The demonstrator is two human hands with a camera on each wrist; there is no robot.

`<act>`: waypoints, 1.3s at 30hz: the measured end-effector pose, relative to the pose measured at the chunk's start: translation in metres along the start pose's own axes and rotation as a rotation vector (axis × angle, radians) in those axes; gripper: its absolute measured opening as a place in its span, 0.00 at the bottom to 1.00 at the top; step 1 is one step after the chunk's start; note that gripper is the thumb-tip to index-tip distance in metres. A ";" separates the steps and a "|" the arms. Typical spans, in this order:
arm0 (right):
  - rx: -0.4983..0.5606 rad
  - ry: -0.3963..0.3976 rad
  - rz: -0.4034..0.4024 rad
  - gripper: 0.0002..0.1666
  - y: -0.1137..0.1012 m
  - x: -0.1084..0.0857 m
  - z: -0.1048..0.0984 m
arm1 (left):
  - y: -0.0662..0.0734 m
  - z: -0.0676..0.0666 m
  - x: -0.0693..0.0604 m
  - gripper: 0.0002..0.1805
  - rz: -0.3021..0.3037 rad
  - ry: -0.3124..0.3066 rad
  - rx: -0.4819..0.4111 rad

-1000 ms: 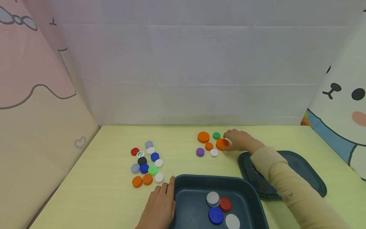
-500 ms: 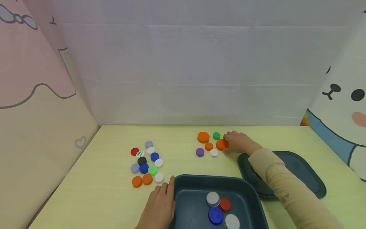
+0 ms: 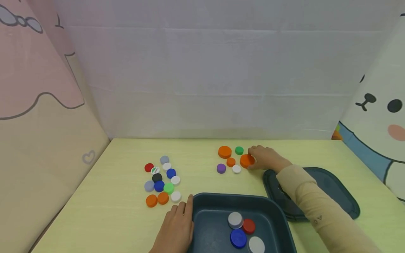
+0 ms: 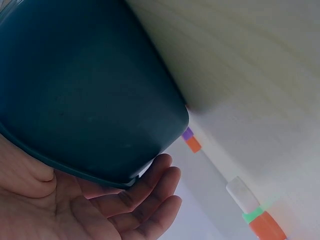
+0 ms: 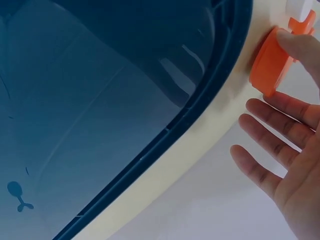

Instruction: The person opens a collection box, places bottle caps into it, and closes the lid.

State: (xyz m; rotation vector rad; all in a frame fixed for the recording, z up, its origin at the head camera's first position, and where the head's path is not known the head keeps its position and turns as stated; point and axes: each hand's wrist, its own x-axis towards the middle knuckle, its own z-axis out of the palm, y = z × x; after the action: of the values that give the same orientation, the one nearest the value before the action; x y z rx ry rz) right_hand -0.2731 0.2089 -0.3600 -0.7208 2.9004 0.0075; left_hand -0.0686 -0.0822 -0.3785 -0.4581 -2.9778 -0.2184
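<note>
As I judge it, the work is partway, with the caps split between three places. In the tray point(image 3: 234, 197) sit a white cap point(image 3: 235, 219), a red cap point(image 3: 249, 226), a blue cap point(image 3: 238, 239) and a second white cap point(image 3: 256, 245); its near end is out of frame. A larger loose group, with a black cap point(image 3: 157, 177) near its middle, lies beyond the tray's far left corner. A third group sits toward the bench's point(image 3: 95, 211) far edge, among it a green cap point(image 3: 239, 150) and a purple cap point(image 3: 221, 168). Which groups count as finished I cannot tell. The lid point(image 3: 329, 189) is off, just beside the tray's right side.

The right hand point(image 3: 266, 157) pinches a big orange cap point(image 3: 245, 161) by its rim, thumb and forefinger on opposite sides. That cap is the rightmost of the far group, between the green cap and the lid; whether it touches the bench is unclear. The left hand point(image 3: 175, 226) rests along the tray's left rim, fingers loose, clasping nothing.
</note>
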 end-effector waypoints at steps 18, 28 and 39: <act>-0.065 0.125 -0.068 0.24 -0.013 -0.022 -0.014 | 0.000 -0.001 0.002 0.33 -0.015 -0.038 -0.009; -0.134 0.234 -0.147 0.25 -0.028 -0.052 -0.028 | 0.002 -0.003 0.002 0.33 -0.040 -0.072 -0.018; -0.213 0.344 -0.238 0.27 -0.048 -0.089 -0.036 | 0.003 -0.005 0.003 0.33 -0.058 -0.107 -0.031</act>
State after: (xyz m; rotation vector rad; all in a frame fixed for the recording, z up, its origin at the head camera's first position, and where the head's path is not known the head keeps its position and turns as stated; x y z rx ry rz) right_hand -0.1787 0.2061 -0.3095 -1.2113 3.1428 0.1851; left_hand -0.0695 -0.0796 -0.3724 -0.3992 -3.0989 -0.2544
